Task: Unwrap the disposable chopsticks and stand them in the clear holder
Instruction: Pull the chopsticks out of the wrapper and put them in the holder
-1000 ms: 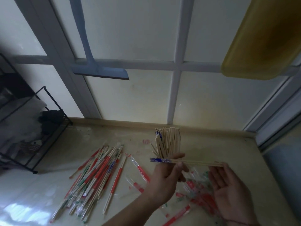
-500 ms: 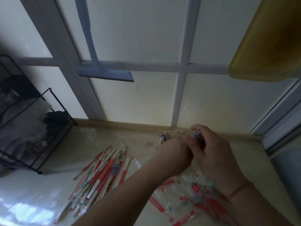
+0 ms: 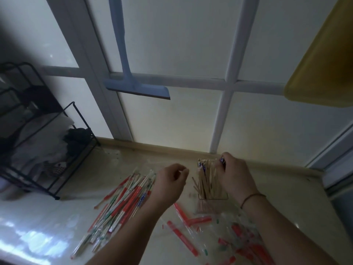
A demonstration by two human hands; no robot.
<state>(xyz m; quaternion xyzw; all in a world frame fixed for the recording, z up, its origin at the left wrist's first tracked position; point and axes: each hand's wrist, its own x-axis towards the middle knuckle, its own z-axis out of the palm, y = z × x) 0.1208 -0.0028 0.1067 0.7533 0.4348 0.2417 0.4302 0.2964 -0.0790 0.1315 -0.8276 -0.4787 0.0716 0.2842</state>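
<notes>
A clear holder point(image 3: 213, 196) stands on the pale counter, packed with several bare wooden chopsticks point(image 3: 207, 178) standing upright. My right hand point(image 3: 236, 175) is at the right side of the bundle and pinches a blue-tipped chopstick top between its fingertips. My left hand point(image 3: 170, 181) hovers just left of the holder with fingers loosely curled, holding nothing. A pile of wrapped chopsticks point(image 3: 122, 205) in red, green and white sleeves lies to the left.
Torn clear and red wrappers point(image 3: 238, 238) litter the counter in front of the holder. A black wire rack point(image 3: 47, 148) stands at the left. A blue squeegee point(image 3: 137, 88) and a yellow board point(image 3: 322, 64) hang on the window wall.
My right hand carried the unwrapped pair to the holder and now holds it at the bundle's top. My left hand let go and drew back to the left.
</notes>
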